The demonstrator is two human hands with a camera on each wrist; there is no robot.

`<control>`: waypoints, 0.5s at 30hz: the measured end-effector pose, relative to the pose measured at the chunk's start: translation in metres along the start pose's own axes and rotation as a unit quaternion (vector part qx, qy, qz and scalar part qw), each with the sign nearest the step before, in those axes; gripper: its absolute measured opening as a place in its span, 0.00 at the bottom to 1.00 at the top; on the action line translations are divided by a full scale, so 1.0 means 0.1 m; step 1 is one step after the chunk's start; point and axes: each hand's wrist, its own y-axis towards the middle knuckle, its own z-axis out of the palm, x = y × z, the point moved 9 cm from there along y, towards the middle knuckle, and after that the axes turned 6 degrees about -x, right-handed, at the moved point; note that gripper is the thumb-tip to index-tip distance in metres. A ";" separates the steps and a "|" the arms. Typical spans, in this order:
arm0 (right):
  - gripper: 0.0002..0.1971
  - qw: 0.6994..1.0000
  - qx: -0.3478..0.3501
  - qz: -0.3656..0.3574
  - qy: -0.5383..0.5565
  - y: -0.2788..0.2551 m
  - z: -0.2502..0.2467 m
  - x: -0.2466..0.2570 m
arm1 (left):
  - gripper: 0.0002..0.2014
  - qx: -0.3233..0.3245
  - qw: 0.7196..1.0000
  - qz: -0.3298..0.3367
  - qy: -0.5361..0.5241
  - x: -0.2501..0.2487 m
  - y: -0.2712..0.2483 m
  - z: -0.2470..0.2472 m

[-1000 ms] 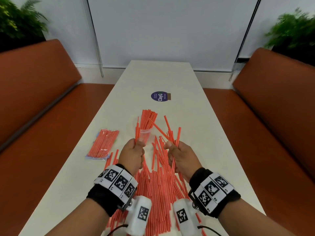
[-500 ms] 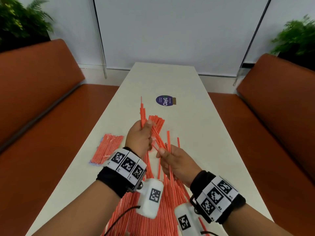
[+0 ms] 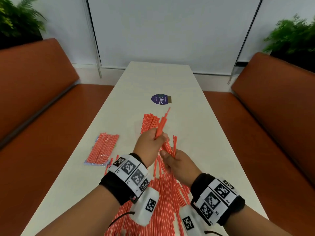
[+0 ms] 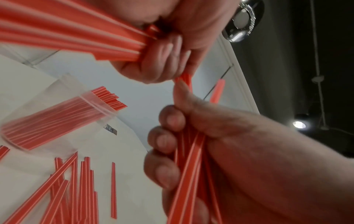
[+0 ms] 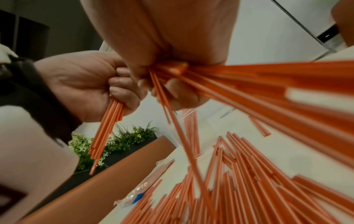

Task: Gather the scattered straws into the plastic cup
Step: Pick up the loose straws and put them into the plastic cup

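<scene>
- Left hand (image 3: 150, 143) grips a straw bundle (image 3: 162, 124); right hand (image 3: 177, 163) clamps more straws (image 3: 173, 145).
- Plastic cup (image 4: 57, 119) stands on the table (image 3: 213, 142), already crowded.
- Risk: the bundle jams at the rim, tipping the light cup.

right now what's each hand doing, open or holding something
Left hand: closed on a bunch of straws.
Right hand: closed on a few more straws.
</scene>
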 end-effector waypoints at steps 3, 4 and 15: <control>0.15 0.997 -0.022 0.031 0.061 0.02 -0.03 -0.02 | 0.09 0.007 1.000 -0.008 -0.003 0.02 -0.04 0.04; 0.14 0.995 -0.038 0.036 0.089 0.04 -0.09 0.00 | 0.11 0.000 1.000 -0.020 -0.017 0.05 -0.04 0.01; 0.26 0.908 -0.172 0.052 0.377 0.37 -0.57 0.21 | 0.14 -0.037 0.992 -0.112 -0.051 0.44 -0.04 -0.24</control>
